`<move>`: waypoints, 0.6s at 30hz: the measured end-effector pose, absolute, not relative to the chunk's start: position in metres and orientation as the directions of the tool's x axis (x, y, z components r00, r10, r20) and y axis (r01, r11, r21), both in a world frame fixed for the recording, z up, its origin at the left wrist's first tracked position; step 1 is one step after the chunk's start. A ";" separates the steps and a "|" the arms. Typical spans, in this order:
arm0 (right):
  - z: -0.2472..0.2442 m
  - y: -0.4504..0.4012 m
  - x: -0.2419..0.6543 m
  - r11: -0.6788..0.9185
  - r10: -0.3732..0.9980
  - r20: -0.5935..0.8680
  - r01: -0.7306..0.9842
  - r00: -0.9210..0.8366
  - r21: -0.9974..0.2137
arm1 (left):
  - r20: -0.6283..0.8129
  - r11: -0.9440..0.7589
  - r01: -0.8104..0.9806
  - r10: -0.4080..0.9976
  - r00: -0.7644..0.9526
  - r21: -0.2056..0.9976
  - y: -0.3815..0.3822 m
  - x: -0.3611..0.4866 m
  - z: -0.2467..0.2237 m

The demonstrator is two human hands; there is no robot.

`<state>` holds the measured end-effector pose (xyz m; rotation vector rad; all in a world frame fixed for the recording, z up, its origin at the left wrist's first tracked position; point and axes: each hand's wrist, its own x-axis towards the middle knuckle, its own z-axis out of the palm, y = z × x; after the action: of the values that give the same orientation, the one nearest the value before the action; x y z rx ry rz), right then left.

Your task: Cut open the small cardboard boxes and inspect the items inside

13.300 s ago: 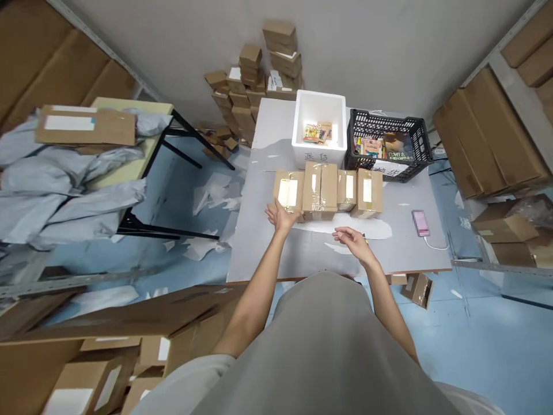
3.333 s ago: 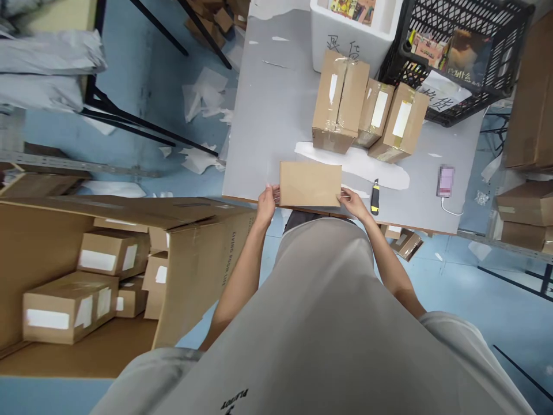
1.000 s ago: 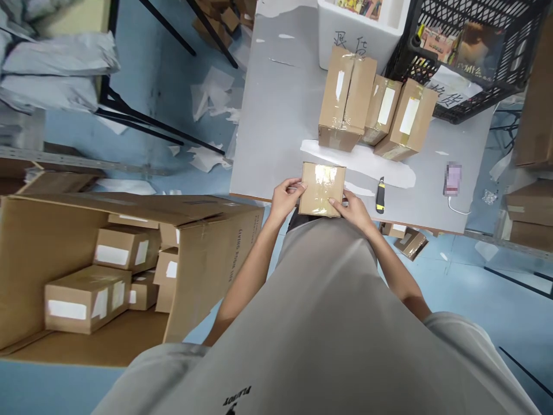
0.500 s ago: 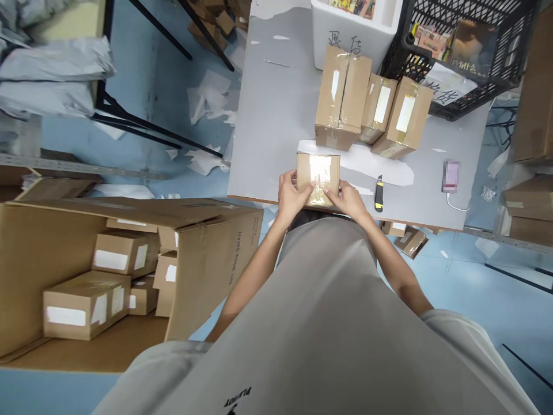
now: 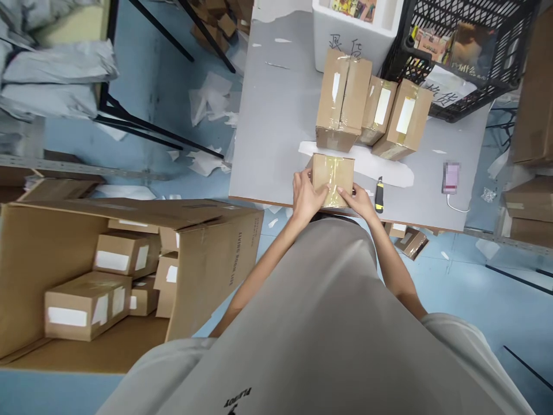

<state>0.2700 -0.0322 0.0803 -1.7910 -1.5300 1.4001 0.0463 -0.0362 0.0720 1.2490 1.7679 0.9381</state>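
Located at the near edge of the grey flat-topped table (image 5: 272,127), about midway along: small brown cardboard box (image 5: 322,173) with glossy yellowish tape down the face. Gripped from both sides by the partly closed left hand (image 5: 307,199) and right hand (image 5: 362,202), with fingers round the sides and thumbs on the face; not determinable whether lifted or resting. Judged light and stiff from size and board, but unconfirmed without sight of contents. Probably slick along the tape, possibly dented by hard pressure. Best held by the opposite sides, clear of the tape. Noted toward the far side of the surface: white foam bin (image 5: 352,40) with bright printed items (image 5: 355,8), partly cropped; beside it, toward the right edge, black lattice plastic crate (image 5: 496,89) holding books (image 5: 470,49). Noted in front of both: three taped brown cartons (image 5: 374,115). Noted left of the table: large open brown carton (image 5: 216,259) holding several brown parcels with white labels (image 5: 93,286).
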 end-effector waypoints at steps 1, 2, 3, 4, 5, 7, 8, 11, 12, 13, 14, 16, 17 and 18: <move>0.078 -0.034 0.279 -0.335 0.902 -0.422 0.472 -0.088 -0.815 | -0.209 0.266 0.300 0.955 -0.210 0.916 -0.033 0.045 0.066; 0.076 -0.037 0.288 -0.343 0.907 -0.414 0.444 -0.071 -0.828 | -0.263 0.300 0.190 0.945 -0.197 0.935 -0.030 0.041 0.059; 0.074 -0.040 0.298 -0.346 0.916 -0.399 0.423 -0.040 -0.837 | -0.324 0.345 0.088 0.926 -0.194 0.934 -0.027 0.037 0.051; 0.073 -0.044 0.308 -0.345 0.927 -0.374 0.414 0.012 -0.842 | -0.380 0.392 0.018 0.902 -0.205 0.920 -0.024 0.032 0.043; 0.072 -0.048 0.318 -0.338 0.938 -0.336 0.418 0.082 -0.843 | -0.427 0.435 -0.012 0.876 -0.224 0.900 -0.022 0.027 0.035; 0.072 -0.057 0.333 -0.316 0.946 -0.245 0.447 0.211 -0.837 | -0.514 0.526 -0.016 0.822 -0.245 0.850 -0.020 0.021 0.020; 0.073 -0.061 0.339 -0.302 0.947 -0.208 0.462 0.244 -0.834 | -0.558 0.570 -0.020 0.797 -0.233 0.822 -0.020 0.021 0.014; 0.073 -0.070 0.345 -0.265 0.959 -0.176 0.494 0.220 -0.828 | -0.696 0.685 -0.131 0.714 -0.080 0.717 -0.023 0.030 0.003; 0.072 -0.072 0.344 -0.264 0.961 -0.177 0.505 0.213 -0.822 | -0.733 0.719 -0.187 0.680 -0.012 0.670 -0.025 0.036 0.002; 0.071 -0.073 0.343 -0.265 0.961 -0.176 0.515 0.215 -0.815 | -0.760 0.746 -0.236 0.649 0.046 0.623 -0.026 0.041 0.001; 0.069 -0.073 0.340 -0.267 0.960 -0.174 0.523 0.221 -0.810 | -0.776 0.764 -0.274 0.625 0.084 0.585 -0.028 0.045 0.002; 0.066 -0.073 0.335 -0.265 0.960 -0.169 0.527 0.224 -0.807 | -0.776 0.757 -0.315 0.624 0.092 0.572 -0.032 0.048 0.005; 0.064 -0.073 0.332 -0.262 0.961 -0.170 0.525 0.216 -0.810 | -0.759 0.736 -0.317 0.647 0.070 0.598 -0.034 0.046 0.007; 0.062 -0.072 0.330 -0.256 0.964 -0.175 0.518 0.201 -0.816 | -0.735 0.709 -0.307 0.677 0.041 0.635 -0.036 0.042 0.009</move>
<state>0.3299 -0.0718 0.0624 -1.8683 -1.3782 0.9357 0.0423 -0.0362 0.0094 0.3433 1.3302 0.7761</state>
